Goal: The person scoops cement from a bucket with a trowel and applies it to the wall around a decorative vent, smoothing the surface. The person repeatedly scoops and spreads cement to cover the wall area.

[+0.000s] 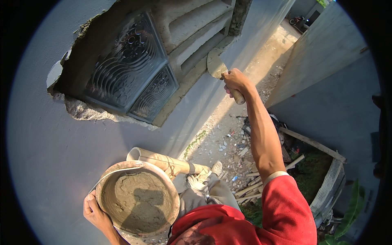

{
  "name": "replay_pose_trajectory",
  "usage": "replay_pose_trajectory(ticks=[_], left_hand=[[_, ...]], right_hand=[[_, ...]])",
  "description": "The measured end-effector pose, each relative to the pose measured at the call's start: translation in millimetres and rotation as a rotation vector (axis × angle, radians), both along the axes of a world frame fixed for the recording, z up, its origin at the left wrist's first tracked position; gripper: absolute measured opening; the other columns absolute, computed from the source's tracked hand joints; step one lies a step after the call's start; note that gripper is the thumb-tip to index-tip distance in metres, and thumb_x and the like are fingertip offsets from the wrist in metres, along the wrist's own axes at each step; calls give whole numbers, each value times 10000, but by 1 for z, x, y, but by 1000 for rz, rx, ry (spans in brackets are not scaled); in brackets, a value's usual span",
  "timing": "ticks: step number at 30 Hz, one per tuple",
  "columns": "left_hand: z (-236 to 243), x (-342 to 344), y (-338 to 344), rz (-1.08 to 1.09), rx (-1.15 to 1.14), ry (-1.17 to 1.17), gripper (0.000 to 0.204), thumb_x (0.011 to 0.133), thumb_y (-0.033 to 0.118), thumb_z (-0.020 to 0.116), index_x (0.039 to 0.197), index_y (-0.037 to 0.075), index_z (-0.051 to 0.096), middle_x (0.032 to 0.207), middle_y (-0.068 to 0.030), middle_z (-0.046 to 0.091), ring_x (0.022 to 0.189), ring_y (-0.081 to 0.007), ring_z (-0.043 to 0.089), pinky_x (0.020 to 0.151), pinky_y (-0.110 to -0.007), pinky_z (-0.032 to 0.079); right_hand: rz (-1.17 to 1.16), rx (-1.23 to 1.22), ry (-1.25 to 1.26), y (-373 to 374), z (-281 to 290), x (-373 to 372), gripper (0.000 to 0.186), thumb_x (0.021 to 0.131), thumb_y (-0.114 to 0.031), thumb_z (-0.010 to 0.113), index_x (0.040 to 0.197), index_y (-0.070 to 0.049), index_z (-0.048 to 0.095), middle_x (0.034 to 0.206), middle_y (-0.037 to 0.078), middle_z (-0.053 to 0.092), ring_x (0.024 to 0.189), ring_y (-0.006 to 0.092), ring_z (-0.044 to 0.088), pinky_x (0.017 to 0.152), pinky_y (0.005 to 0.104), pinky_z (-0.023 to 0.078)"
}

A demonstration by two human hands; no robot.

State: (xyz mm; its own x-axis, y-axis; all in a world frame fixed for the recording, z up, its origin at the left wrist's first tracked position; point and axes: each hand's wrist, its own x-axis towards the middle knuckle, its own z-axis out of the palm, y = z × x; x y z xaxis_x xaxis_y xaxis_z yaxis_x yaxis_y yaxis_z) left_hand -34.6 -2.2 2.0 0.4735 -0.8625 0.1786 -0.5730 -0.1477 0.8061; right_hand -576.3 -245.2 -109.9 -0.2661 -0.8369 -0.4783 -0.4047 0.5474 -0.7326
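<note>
My right hand (237, 81) grips the wooden handle of a trowel (215, 64), its mortar-smeared blade against the lower edge of a wall opening. In that opening sit a large wavy-patterned glass block (126, 65), a smaller glass block (156, 94) and a grey concrete vent block (200, 30). Wet-looking mortar (173, 102) lines the ledge beneath them. At lower left my left hand (94, 210) is closed on the side of a bucket (175, 198), holding it close to the wall. Grey-brown mortar (141, 200) fills much of the bucket, with a shadow across it.
Broken plaster (87, 110) edges the opening in the grey wall (53, 163). A bamboo pole (163, 160) juts out beside the bucket. Far below, rubble (228, 143) covers the alley, with bamboo sticks (251, 190) and a plank (312, 143) on the right. Another wall (326, 90) rises opposite.
</note>
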Motion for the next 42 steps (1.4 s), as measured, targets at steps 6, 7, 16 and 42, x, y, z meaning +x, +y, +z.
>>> replay_pose_trajectory(ticks=[6, 7, 16, 42], left_hand=[[2, -1, 0, -1, -3, 36, 341, 1102, 223, 550, 998, -52, 724, 895, -35, 684, 808, -99, 580, 752, -271, 484], [3, -1, 0, -5, -1, 34, 338, 1102, 220, 550, 1001, -52, 724, 897, -35, 685, 809, -98, 581, 752, -269, 485], [2, -2, 0, 3, 0, 80, 328, 1101, 219, 555, 1007, -46, 725, 914, -31, 686, 818, -95, 584, 759, -269, 487], [1, -3, -2, -1, -33, 64, 326, 1088, 233, 585, 1003, -32, 754, 899, -24, 712, 823, -97, 600, 781, -269, 501]], right_hand=[[85, -24, -8, 32, 10, 17, 414, 1041, -304, 499, 945, 76, 633, 711, 98, 636, 551, 188, 645, 449, 362, 540], [53, -13, -94, 38, 9, 15, 408, 1039, -320, 497, 1018, 62, 642, 733, 87, 633, 560, 171, 628, 464, 339, 535], [-128, -59, -50, -11, 4, -21, 324, 1011, -262, 528, 964, 41, 633, 730, 93, 646, 549, 173, 622, 470, 336, 544], [223, -9, -71, 96, 15, 59, 426, 1032, -308, 522, 1039, 90, 674, 696, 100, 637, 530, 181, 632, 466, 350, 537]])
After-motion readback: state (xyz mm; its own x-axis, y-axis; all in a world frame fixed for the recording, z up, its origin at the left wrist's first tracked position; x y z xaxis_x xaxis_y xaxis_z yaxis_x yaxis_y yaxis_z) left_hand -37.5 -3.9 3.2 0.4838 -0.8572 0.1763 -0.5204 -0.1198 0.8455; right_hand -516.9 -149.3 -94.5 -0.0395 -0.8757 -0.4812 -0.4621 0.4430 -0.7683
